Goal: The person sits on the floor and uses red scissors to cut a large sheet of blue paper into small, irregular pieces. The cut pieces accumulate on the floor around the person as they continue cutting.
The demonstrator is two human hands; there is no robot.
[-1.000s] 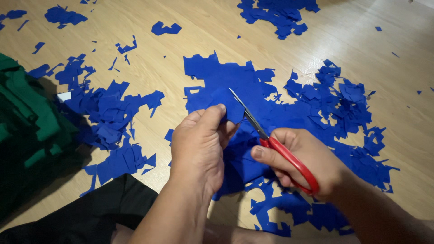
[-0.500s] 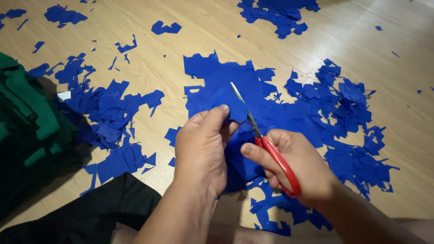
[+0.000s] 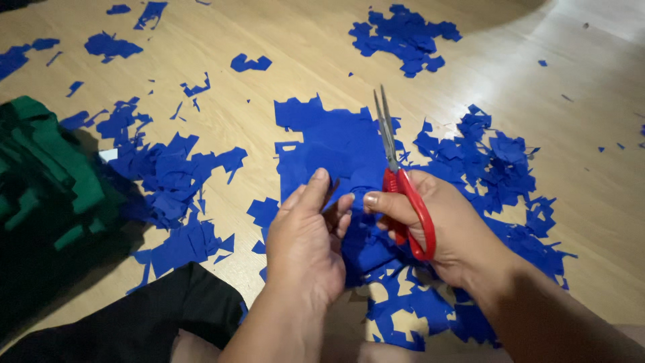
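Right hand (image 3: 443, 228) grips red-handled scissors (image 3: 402, 181), blades nearly closed, pointing away; left hand (image 3: 306, 235) pinches the blue fabric sheet (image 3: 329, 144) just beside them. Fabric should be kept taut near the blades.

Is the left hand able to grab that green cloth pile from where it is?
Probably yes. The left hand sits at the blue sheet, and only loose blue scraps on the floor lie between it and the green pile.

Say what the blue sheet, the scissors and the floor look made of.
Blue sheet: probably thin matte paper or felt; flat, cleanly cut edges.
Scissors: shiny grey metal blades, glossy red handles, likely plastic.
Floor: pale wood or laminate; plank seams and a soft sheen.
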